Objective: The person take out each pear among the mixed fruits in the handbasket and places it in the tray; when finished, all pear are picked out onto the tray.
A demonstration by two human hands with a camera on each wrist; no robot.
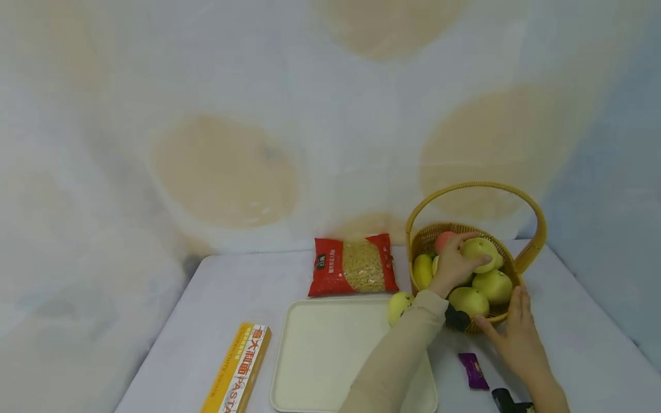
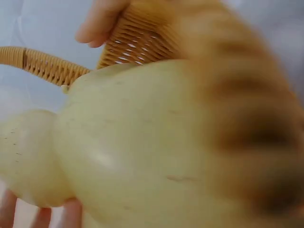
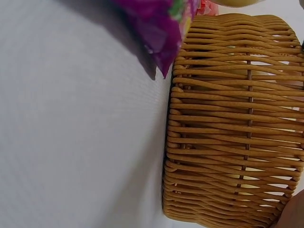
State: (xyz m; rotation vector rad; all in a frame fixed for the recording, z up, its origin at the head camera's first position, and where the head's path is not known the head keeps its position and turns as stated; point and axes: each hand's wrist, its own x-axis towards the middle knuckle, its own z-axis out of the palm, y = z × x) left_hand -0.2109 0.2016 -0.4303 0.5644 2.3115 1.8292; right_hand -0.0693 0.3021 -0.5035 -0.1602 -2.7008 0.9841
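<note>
A wicker basket (image 1: pixel 529 252) with a tall handle stands at the right, filled with several round yellow-green fruits (image 1: pixel 469 301), a yellow oblong fruit (image 1: pixel 423 271) and a reddish one (image 1: pixel 442 241). Reaching in from the front, my left hand (image 1: pixel 454 265) grips a round yellow-green fruit (image 1: pixel 479 250) at the top of the pile. Fingers (image 2: pixel 42 218) curl against a pale fruit (image 2: pixel 31 156) in the left wrist view. My right hand (image 1: pixel 521 338) rests against the basket's front right side, thumb and straight fingers spread. The right wrist view shows the woven wall (image 3: pixel 237 123) close up.
A cream tray (image 1: pixel 320 355) lies left of the basket, with one yellow-green fruit (image 1: pixel 399 307) at its back right corner. Behind it is a red pasta bag (image 1: pixel 356 265). A yellow pasta box (image 1: pixel 238 367) lies left. A purple wrapped packet (image 1: pixel 473 371) and a black object (image 1: pixel 506 400) lie near the right hand.
</note>
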